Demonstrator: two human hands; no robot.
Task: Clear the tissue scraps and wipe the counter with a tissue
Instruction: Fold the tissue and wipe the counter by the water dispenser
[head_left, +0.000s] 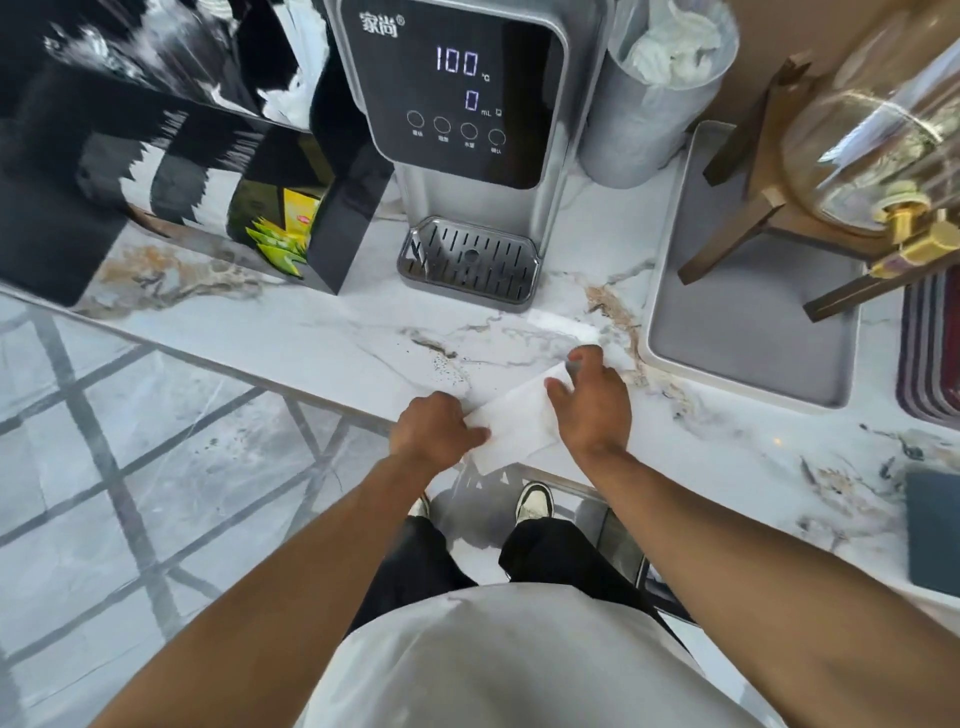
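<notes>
Left fingers: curled together, pinching the near-left end of the tissue (511, 421); the fingertips are hidden under the hand.
Left hand (434, 428): knuckles up, at the front edge of the counter (322, 332), wrist straight, bare forearm going back to the body.
Right fingers (584, 356): bent down and closed on the far-right end of the tissue, thumb (558, 395) pressing on top of the sheet.
Right hand (595, 400): back of the hand up, over the counter, a little farther forward than the left one.
Tissue: one white sheet, stretched between the two hands, lying slantwise at the counter edge; its near corner hangs over the edge.
Dark specks (444, 366): a small scatter of crumbs on the marble, just beyond the tissue; too fine to count.
Water dispenser (462, 130): one, behind the hands, display reads 100 and 0, one drip tray (467, 267) in front.
Grey bin (649, 98): one, beside the dispenser on the right, white crumpled tissue inside.
Grey tray (748, 332): one, right of the hands, carrying one wooden stand (748, 218) with one glass jar (872, 119).
Black box (291, 208): one, left of the dispenser, with yellow-green packets (278, 244); count not clear.
</notes>
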